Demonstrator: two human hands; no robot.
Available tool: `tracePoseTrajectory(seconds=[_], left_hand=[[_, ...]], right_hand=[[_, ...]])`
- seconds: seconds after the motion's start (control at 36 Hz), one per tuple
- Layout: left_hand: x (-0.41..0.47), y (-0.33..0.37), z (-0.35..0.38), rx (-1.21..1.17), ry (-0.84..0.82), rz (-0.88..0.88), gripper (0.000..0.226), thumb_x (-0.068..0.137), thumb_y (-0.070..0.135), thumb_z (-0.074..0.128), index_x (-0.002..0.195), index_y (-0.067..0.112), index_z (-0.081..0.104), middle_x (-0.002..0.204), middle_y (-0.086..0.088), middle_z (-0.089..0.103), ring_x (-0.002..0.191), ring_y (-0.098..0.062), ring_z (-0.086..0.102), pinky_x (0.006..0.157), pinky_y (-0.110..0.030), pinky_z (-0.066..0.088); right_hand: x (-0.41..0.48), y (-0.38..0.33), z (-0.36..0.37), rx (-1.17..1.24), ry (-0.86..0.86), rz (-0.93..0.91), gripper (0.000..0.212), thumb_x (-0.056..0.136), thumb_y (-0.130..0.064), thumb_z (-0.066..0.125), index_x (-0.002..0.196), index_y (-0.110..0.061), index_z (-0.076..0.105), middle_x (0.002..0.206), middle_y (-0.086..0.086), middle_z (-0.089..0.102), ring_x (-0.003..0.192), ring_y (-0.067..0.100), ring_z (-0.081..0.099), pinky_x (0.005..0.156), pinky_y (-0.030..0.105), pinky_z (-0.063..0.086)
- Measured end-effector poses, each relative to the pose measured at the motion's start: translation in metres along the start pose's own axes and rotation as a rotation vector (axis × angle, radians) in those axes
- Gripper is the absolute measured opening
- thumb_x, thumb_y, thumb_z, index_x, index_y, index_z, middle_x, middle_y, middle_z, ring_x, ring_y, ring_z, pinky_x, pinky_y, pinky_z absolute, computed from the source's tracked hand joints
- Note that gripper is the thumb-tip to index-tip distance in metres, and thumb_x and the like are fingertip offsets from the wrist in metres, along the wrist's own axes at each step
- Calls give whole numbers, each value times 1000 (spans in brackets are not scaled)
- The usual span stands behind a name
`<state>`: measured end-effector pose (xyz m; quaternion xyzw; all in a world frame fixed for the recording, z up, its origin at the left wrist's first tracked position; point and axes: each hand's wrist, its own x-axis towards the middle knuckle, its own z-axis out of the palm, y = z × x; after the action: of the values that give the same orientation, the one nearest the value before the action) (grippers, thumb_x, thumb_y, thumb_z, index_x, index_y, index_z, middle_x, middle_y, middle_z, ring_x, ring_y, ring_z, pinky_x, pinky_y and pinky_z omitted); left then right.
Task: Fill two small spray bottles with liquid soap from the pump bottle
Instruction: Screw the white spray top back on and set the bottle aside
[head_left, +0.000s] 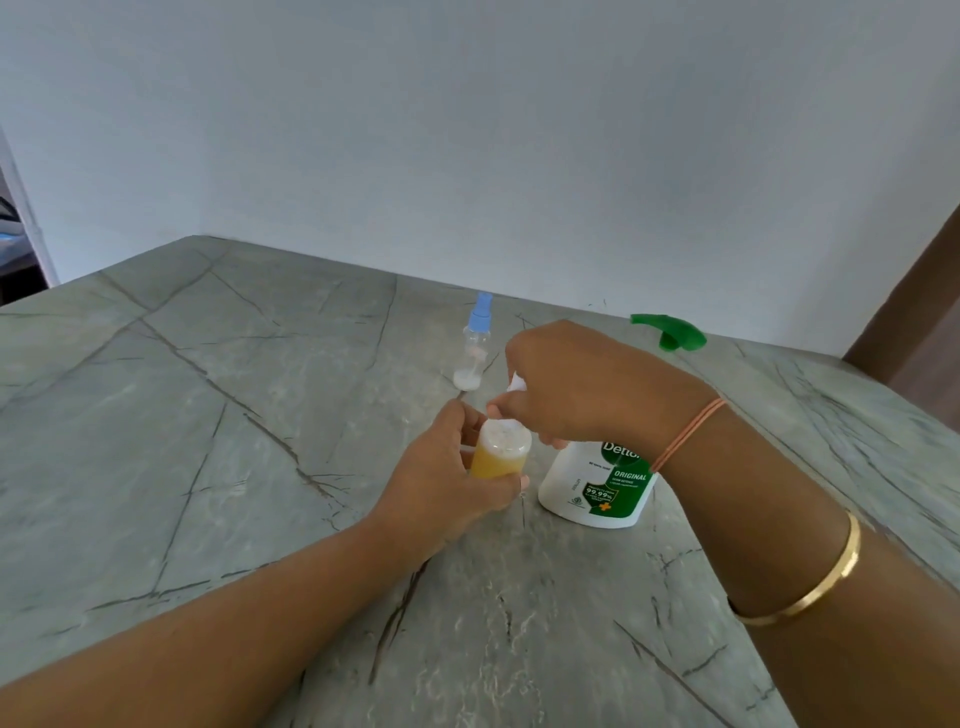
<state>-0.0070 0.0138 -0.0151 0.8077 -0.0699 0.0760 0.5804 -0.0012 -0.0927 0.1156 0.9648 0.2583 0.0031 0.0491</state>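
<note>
Grey veined table (208, 467) lies under our arms; nearest, our left hand (441, 488) grips an open small bottle (496, 457) part full of yellow soap, just beside the pump bottle (597, 493) standing on the table. Our right hand (587, 384) curls its fingers round the pump head, spout just above the small bottle's mouth. Farther back a blue-capped bottle (474, 348) stands upright, and a green cap (675, 332) lies near the wall (467, 130).

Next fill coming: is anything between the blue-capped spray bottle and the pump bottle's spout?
Yes: the yellow-filled bottle, gripped by the left hand, sits at the spout of the pump bottle. Only bare table lies before the blue-capped spray bottle.
</note>
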Motion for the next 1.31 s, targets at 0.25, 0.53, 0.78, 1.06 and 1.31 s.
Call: tracePoseTrajectory(seconds=[0.25, 0.53, 0.78, 1.06, 1.31], left_hand=[[-2, 2, -1, 13, -11, 21, 54, 66, 28, 80, 109, 35, 46, 101, 15, 59, 93, -3, 60, 79, -23, 52], [-2, 4, -1, 43, 9, 1, 43, 67, 30, 80, 92, 30, 45, 97, 15, 59, 87, -1, 58, 70, -16, 48], [-3, 6, -2, 43, 13, 5, 44, 67, 29, 80, 94, 32, 45, 96, 14, 59, 88, -3, 59, 70, -17, 47], [-2, 5, 0, 35, 22, 4, 48, 65, 29, 81, 100, 28, 48, 99, 13, 60, 91, -6, 60, 80, -28, 53], [-1, 8, -8, -56, -85, 20, 31, 67, 16, 72, 89, 23, 51, 74, 13, 63, 64, 5, 58, 54, -9, 42]], right_hand=[[-3, 0, -13, -24, 34, -7, 54, 81, -55, 61, 115, -15, 52, 107, 2, 58, 91, 15, 52, 69, 26, 37], [-1, 0, -10, -29, -4, -37, 23, 91, -32, 57, 88, -9, 58, 80, 5, 64, 71, 14, 56, 61, 18, 39], [-6, 0, -15, 66, -89, -11, 58, 82, -38, 67, 132, -21, 42, 124, 1, 52, 109, 17, 48, 78, 24, 35], [-6, -4, -3, 61, 129, 35, 39, 90, -40, 56, 114, -9, 53, 88, 4, 57, 84, 16, 55, 68, 26, 38], [-27, -16, 45, 681, 244, 71, 79, 93, -17, 52, 147, -31, -4, 127, -2, 48, 90, 1, 47, 71, 11, 38]])
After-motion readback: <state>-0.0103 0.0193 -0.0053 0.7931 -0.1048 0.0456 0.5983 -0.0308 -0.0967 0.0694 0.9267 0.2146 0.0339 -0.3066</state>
